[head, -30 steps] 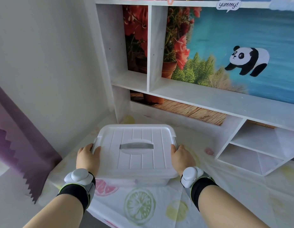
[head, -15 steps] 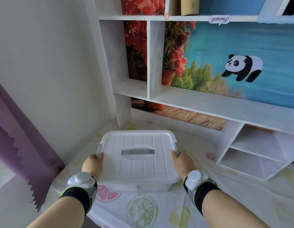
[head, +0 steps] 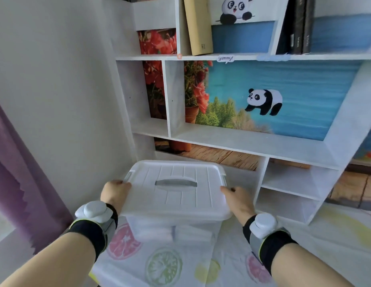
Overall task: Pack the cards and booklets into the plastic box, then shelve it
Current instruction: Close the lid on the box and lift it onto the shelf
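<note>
The white plastic box (head: pixel 176 195) has its ribbed lid closed and a grey handle lying flat on top. I hold it in the air above the table, in front of the white shelf unit (head: pixel 242 139). My left hand (head: pixel 115 193) grips its left side and my right hand (head: pixel 238 200) grips its right side. Pale stacked contents show faintly through the clear wall below the lid; I cannot make out single cards or booklets.
The shelf unit has a wide middle bay, a narrow bay at its left and small cubbies (head: pixel 292 191) at lower right. A tan book (head: pixel 198 25) and dark books (head: pixel 300 25) stand on the upper shelf. A fruit-print cloth (head: pixel 163 266) covers the table. A purple curtain (head: pixel 18 172) hangs at left.
Both hands have raised the box off the table and carried it up toward the shelf. The view has tilted up, bringing the upper shelf with books into sight.
</note>
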`<state>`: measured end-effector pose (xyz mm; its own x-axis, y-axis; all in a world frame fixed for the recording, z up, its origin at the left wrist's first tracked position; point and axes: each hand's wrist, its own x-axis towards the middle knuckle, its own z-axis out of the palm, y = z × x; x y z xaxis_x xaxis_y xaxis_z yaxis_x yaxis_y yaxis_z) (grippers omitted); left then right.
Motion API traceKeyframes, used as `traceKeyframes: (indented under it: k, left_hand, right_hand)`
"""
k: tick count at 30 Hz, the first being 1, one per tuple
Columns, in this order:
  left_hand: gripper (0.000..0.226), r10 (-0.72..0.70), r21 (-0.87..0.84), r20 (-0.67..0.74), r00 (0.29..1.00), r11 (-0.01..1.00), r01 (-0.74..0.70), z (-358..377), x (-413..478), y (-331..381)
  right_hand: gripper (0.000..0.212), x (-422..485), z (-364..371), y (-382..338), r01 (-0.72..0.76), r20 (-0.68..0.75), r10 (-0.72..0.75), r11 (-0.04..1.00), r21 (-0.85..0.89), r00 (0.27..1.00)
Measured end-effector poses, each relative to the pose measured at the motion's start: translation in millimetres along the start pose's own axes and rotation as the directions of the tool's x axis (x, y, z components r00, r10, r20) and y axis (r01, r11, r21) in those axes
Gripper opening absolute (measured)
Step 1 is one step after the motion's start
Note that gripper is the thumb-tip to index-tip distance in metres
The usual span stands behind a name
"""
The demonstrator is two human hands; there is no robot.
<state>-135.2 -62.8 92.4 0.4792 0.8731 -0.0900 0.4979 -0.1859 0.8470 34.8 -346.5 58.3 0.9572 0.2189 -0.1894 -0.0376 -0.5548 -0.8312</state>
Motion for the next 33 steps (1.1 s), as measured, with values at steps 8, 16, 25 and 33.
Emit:
traceKeyframes:
  k: [8,16,25,33]
  left_hand:
    - [0.01,0.109,-0.247,-0.054,0.993,0.962,-0.119,-24,-38,119]
    - [0.007,0.206,-0.362,0.053,0.977,0.916,-0.174,-3,-34,215]
    - [0.006,0.262,-0.426,0.23,0.937,0.893,-0.145,57,29,252]
    - [0.024,0.316,-0.374,0.182,0.931,0.898,-0.232,95,89,276]
  right_hand:
    - [0.034,-18,-114,-81,0.245,-0.175,-0.23,0.967,0.071,0.957]
    - [0.032,-7,-189,-114,0.272,-0.351,-0.199,0.947,0.172,0.915]
    - [0.019,41,-194,-115,0.281,-0.392,-0.17,0.928,0.244,0.904]
    - [0.008,94,-190,-130,0.256,-0.445,-0.054,0.876,0.408,0.894]
